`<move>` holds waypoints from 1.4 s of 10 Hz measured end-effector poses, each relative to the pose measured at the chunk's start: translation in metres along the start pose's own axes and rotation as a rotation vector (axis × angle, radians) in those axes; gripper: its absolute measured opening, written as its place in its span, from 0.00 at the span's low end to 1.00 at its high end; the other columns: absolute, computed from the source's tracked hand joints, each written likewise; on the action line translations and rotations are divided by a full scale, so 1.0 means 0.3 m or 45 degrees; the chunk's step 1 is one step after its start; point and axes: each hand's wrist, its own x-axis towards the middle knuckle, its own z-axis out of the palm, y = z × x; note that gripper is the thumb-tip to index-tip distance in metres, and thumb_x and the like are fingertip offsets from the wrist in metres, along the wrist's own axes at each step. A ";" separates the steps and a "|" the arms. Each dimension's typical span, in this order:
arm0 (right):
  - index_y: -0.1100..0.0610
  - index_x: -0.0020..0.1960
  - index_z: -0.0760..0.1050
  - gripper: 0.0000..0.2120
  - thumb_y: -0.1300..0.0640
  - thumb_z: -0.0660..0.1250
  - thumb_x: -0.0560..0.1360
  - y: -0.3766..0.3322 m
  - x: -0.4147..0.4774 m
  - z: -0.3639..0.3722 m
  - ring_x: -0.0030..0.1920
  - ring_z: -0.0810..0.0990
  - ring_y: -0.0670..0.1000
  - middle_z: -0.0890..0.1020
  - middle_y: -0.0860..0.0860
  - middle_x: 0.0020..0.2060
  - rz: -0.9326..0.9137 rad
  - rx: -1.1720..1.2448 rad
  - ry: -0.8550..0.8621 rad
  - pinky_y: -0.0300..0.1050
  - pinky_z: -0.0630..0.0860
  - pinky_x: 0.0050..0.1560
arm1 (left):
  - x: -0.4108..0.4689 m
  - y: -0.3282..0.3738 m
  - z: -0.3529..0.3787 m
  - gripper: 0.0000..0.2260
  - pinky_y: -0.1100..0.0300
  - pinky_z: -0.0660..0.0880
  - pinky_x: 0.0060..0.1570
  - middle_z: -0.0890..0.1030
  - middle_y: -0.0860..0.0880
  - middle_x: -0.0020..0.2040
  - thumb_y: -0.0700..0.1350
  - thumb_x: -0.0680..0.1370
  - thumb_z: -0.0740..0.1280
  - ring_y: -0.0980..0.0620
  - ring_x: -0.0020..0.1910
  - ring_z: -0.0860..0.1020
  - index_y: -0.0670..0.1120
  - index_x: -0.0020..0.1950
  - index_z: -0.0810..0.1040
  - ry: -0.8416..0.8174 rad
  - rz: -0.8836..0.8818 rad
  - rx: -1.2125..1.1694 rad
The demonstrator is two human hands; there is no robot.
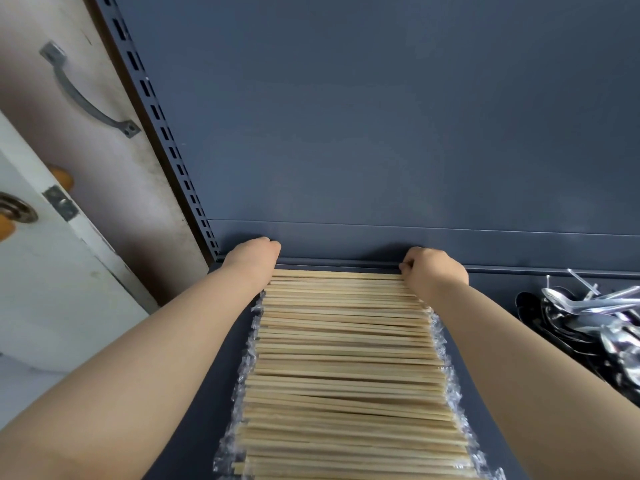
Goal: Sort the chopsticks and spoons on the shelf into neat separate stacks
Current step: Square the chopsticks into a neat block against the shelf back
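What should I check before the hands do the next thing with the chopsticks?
1. The chopsticks lie side by side in one row: ok.
2. The spoons sit apart from them, to the right: ok.
3. The spoons make a neat stack: not ok, they lie jumbled.
4. The right hand curls on the farthest chopsticks: ok.
5. The left hand has a grip: cannot tell, its fingers are hidden.
6. The row's near end is tidy: cannot tell, it runs out of frame.
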 end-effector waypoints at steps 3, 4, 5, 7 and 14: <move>0.54 0.41 0.72 0.07 0.58 0.59 0.77 -0.033 0.008 -0.013 0.33 0.72 0.53 0.71 0.49 0.30 -0.012 -0.408 -0.008 0.40 0.66 0.33 | -0.007 -0.031 0.017 0.08 0.53 0.76 0.49 0.67 0.48 0.44 0.32 0.74 0.63 0.46 0.48 0.75 0.41 0.52 0.71 0.048 -0.038 0.099; 0.54 0.40 0.70 0.10 0.54 0.57 0.79 -0.043 0.009 -0.013 0.35 0.73 0.54 0.71 0.49 0.30 -0.017 -0.339 -0.011 0.41 0.67 0.34 | 0.027 -0.032 0.034 0.03 0.54 0.74 0.55 0.61 0.52 0.36 0.35 0.77 0.60 0.45 0.55 0.75 0.40 0.48 0.72 -0.007 -0.031 0.050; 0.54 0.46 0.73 0.11 0.50 0.56 0.79 -0.035 0.009 -0.011 0.38 0.74 0.56 0.74 0.50 0.35 -0.014 -0.231 -0.007 0.43 0.69 0.37 | 0.014 0.008 -0.024 0.10 0.51 0.70 0.56 0.60 0.54 0.35 0.41 0.81 0.54 0.42 0.59 0.73 0.45 0.44 0.73 -0.123 0.017 0.097; 0.53 0.51 0.75 0.13 0.49 0.54 0.79 -0.019 0.003 0.008 0.40 0.74 0.56 0.75 0.50 0.39 -0.063 -0.103 0.020 0.42 0.70 0.38 | -0.023 0.013 -0.010 0.13 0.55 0.71 0.41 0.70 0.47 0.50 0.30 0.73 0.62 0.46 0.50 0.73 0.41 0.56 0.69 0.016 0.131 0.267; 0.53 0.51 0.73 0.19 0.49 0.45 0.82 -0.263 -0.018 0.031 0.43 0.76 0.55 0.79 0.50 0.47 -0.366 -0.408 -0.056 0.44 0.69 0.39 | -0.045 -0.226 -0.012 0.13 0.56 0.73 0.44 0.70 0.46 0.49 0.31 0.72 0.62 0.48 0.46 0.71 0.43 0.54 0.71 0.099 -0.065 0.181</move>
